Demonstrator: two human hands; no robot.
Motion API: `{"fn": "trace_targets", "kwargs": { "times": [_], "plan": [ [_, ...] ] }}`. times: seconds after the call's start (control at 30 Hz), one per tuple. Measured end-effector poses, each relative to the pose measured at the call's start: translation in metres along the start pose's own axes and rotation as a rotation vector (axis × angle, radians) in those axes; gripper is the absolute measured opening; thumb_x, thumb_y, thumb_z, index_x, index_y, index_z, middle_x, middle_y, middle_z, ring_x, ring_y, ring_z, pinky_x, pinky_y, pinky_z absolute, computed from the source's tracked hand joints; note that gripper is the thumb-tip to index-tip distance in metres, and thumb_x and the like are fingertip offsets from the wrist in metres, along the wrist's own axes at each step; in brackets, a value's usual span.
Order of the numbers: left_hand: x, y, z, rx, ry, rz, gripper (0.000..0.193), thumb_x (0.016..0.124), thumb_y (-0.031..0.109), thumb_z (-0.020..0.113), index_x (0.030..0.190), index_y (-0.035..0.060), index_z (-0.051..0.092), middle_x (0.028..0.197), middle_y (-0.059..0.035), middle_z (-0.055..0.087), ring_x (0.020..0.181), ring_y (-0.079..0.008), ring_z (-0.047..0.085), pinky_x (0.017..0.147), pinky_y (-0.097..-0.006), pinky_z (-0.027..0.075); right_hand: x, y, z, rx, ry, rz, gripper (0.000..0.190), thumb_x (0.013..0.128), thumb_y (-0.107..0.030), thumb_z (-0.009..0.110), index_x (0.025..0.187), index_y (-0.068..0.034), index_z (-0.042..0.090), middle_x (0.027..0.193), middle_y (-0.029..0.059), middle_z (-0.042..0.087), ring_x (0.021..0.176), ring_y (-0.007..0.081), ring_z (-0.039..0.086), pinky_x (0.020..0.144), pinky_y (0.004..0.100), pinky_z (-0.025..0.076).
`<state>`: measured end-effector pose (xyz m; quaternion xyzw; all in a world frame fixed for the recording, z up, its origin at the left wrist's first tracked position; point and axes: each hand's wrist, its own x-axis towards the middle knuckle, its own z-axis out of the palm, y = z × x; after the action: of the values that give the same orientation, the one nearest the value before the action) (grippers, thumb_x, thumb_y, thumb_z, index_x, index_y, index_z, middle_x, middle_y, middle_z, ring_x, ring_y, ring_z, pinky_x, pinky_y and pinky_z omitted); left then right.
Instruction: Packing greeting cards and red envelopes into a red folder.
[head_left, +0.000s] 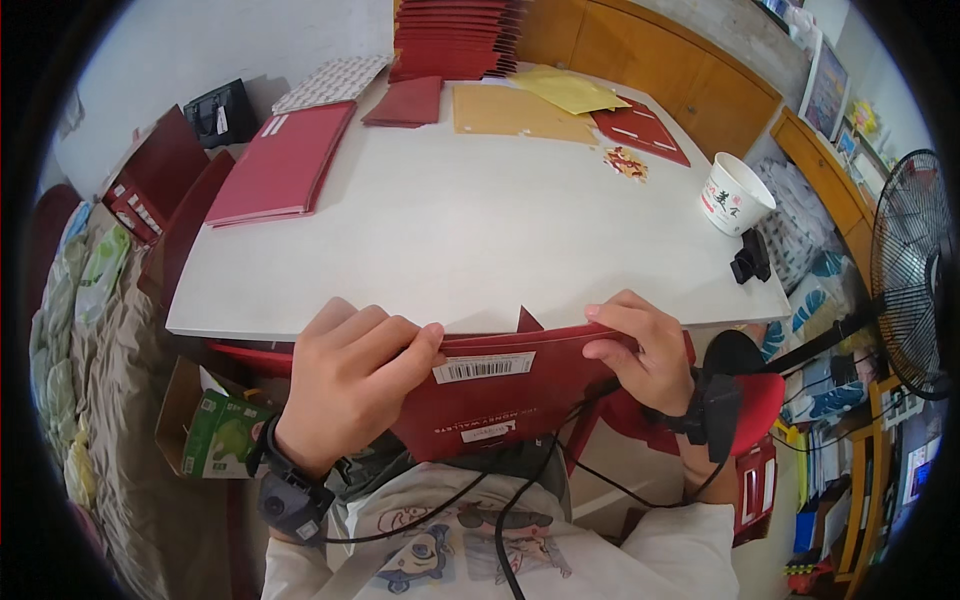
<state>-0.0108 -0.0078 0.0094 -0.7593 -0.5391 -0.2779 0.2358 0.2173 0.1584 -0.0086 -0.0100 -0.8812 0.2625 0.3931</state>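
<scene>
Both hands hold a red paper packet (480, 397) at the table's near edge. It is tilted and bears a white barcode sticker and white print. My left hand (360, 375) grips its upper left corner, thumb on top. At its upper right edge, my right hand (637, 352) pinches between thumb and fingers. A small dark red point of paper (529, 319) sticks up behind the top edge. Beyond, on the white table (480, 225), lie a stack of large red folders (285, 157), a smaller dark red stack (405, 103) and tan paper sheets (525, 116).
A tall pile of red packets (450, 41) stands at the back. Yellow paper (570, 88), a red sheet (645, 131) and paper scraps (627, 163) lie back right. A paper cup (735, 195) and black device (751, 257) are near the right edge. A fan (911, 274) stands right; cables cross my lap.
</scene>
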Motion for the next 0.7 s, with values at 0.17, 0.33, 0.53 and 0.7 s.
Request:
{"fn": "trace_targets", "kwargs": {
  "times": [0.17, 0.33, 0.53, 0.7],
  "plan": [
    [0.003, 0.003, -0.003, -0.061, 0.007, -0.025, 0.025, 0.071, 0.015, 0.069, 0.092, 0.0057, 0.06, 0.069, 0.0011, 0.055, 0.058, -0.0161, 0.052, 0.051, -0.0303, 0.037, -0.001, -0.007, -0.007, -0.024, 0.007, -0.051, 0.03, 0.076, -0.002, 0.069, 0.104, -0.001, 0.058, 0.08, 0.0114, 0.058, 0.061, 0.0201, 0.053, 0.053, 0.0274, 0.043],
    [0.003, -0.002, -0.024, -0.128, -0.055, -0.12, 0.033, 0.069, 0.022, 0.073, 0.095, 0.0057, 0.063, 0.071, -0.0021, 0.059, 0.058, -0.0195, 0.055, 0.051, -0.0304, 0.038, 0.018, -0.026, -0.035, -0.089, 0.066, -0.199, 0.023, 0.08, -0.002, 0.065, 0.102, -0.001, 0.058, 0.081, 0.0122, 0.06, 0.063, 0.0201, 0.055, 0.054, 0.0268, 0.043],
    [-0.005, -0.008, -0.031, -0.742, 0.266, 0.099, 0.063, 0.091, 0.054, 0.041, 0.095, -0.0043, 0.064, 0.081, -0.0145, 0.066, 0.064, -0.0214, 0.06, 0.052, -0.0297, 0.043, 0.045, -0.028, -0.066, 0.076, 0.179, -0.326, 0.015, 0.092, -0.015, 0.053, 0.101, -0.003, 0.055, 0.08, 0.0106, 0.056, 0.07, 0.0171, 0.051, 0.064, 0.0266, 0.042],
    [0.026, 0.015, -0.038, -0.999, 0.282, 0.262, 0.039, 0.094, 0.032, 0.045, 0.098, -0.001, 0.066, 0.091, -0.017, 0.066, 0.073, -0.0236, 0.062, 0.06, -0.0314, 0.045, 0.069, -0.018, -0.046, 0.57, 0.028, -0.221, 0.02, 0.096, -0.029, 0.046, 0.096, -0.01, 0.052, 0.078, 0.0045, 0.042, 0.069, 0.0129, 0.044, 0.06, 0.0266, 0.037]
  ]
}}
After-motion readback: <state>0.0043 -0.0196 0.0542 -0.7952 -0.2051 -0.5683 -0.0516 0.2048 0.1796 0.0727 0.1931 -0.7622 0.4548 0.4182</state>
